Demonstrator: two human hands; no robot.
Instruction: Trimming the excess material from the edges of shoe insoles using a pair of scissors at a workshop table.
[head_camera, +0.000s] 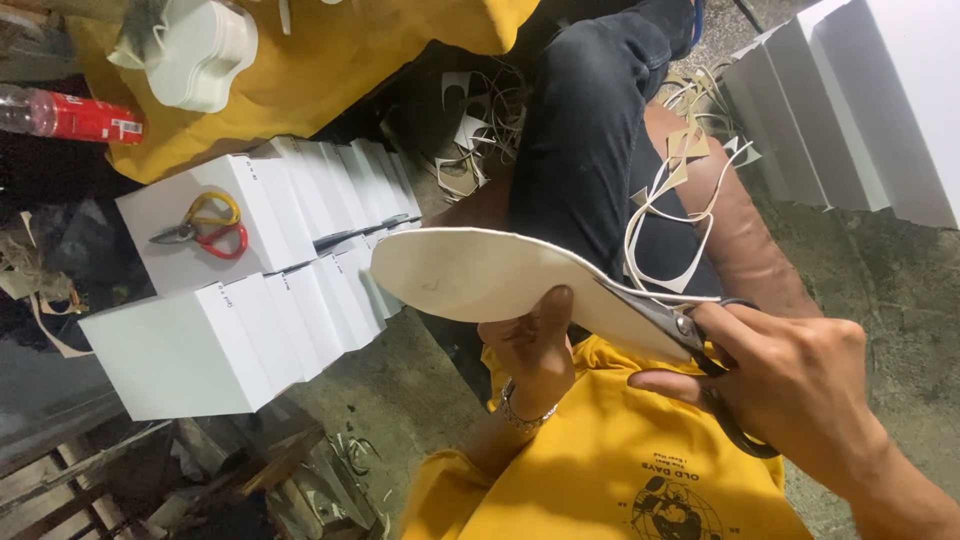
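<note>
My left hand (535, 350) holds up a cream, sole-shaped board piece (480, 275) from below, thumb pressed on its near edge. My right hand (790, 385) grips dark metal scissors (690, 335), whose blades bite into the right edge of the piece. A thin trimmed strip (665, 225) curls away from the cut over my dark-trousered knee (590, 130). I wear a yellow shirt and a bracelet on the left wrist.
Rows of white boxes (250, 290) stand at left, with yellow-and-red handled scissors (205, 230) lying on one. More white boxes (850, 110) stand at upper right. A stack of cut white pieces (205, 55) and a red-labelled bottle (70, 115) rest on yellow cloth. Offcuts litter the floor.
</note>
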